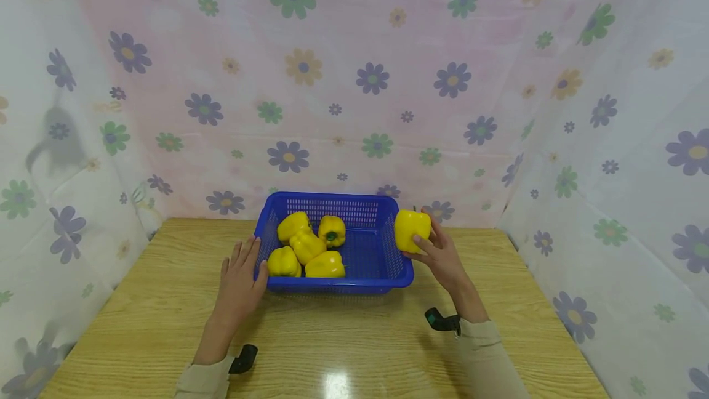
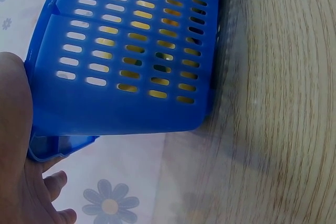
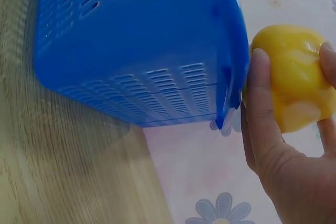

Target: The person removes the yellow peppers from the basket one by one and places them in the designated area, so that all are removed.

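A blue plastic basket (image 1: 332, 285) with slotted walls stands on the table, with several yellow bell peppers (image 1: 308, 246) gathered in its left part. My right hand (image 1: 441, 255) grips another yellow bell pepper (image 1: 412, 231) at the basket's right rim, stem up. In the right wrist view, the fingers and thumb wrap round this pepper (image 3: 294, 77) beside the rim. My left hand (image 1: 242, 277) rests on the basket's left rim with its fingers extended. The left wrist view shows the basket wall (image 2: 121, 93) close by, and yellow shows through the slots.
The basket stands toward the back of a wood-grain table (image 1: 343, 337). A flower-printed curtain (image 1: 338, 91) rises behind the table and along both sides. Each wrist carries a small black camera mount (image 1: 441, 320).
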A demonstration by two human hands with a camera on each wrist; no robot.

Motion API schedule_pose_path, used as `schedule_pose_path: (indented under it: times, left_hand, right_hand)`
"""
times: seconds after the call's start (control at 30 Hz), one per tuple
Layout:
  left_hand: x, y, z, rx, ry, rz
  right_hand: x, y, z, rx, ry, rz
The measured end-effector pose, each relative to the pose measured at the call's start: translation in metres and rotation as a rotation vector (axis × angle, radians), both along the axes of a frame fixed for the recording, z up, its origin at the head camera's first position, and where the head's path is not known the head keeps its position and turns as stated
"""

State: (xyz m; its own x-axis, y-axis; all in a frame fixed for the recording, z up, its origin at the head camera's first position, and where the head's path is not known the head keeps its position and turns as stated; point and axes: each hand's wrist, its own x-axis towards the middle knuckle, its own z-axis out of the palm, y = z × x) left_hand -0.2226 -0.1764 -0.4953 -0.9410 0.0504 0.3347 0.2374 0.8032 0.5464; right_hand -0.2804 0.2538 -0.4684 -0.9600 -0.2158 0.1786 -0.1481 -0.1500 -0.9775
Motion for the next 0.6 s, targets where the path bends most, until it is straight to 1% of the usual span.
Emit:
schedule_pose_path:
  times: [0.2,0.6]
  left_hand:
    - [0.0,0.0,0.0,0.0,0.002,0.0]
    - [0.0,0.0,0.0,-0.007,0.002,0.004]
  right_hand:
    - [-0.002,0.005,-0.006,-0.019,-0.011,-0.02]
    - [-0.005,0.01,-0.015,-0.133,-0.054,-0.037]
